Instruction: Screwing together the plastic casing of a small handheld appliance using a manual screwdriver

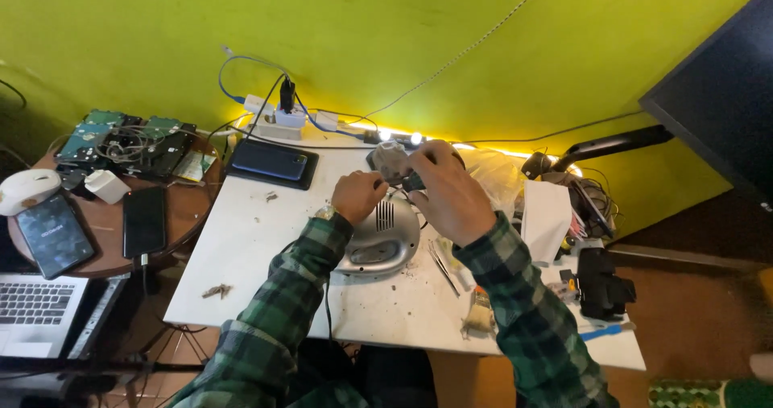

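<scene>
The right hand (447, 191) is reaching across from the right, its fingers (419, 160) curling closed around a small grey part (392, 160) held up just above the far end of the silver casing (378, 243) lying on the white bench (250, 255). The left hand (358, 196) is sitting just below and left of that part, fingers folded shut; whether they are pinching anything I cannot tell. The casing's long axis is running away from the person, and the right hand is nearer the part.
</scene>
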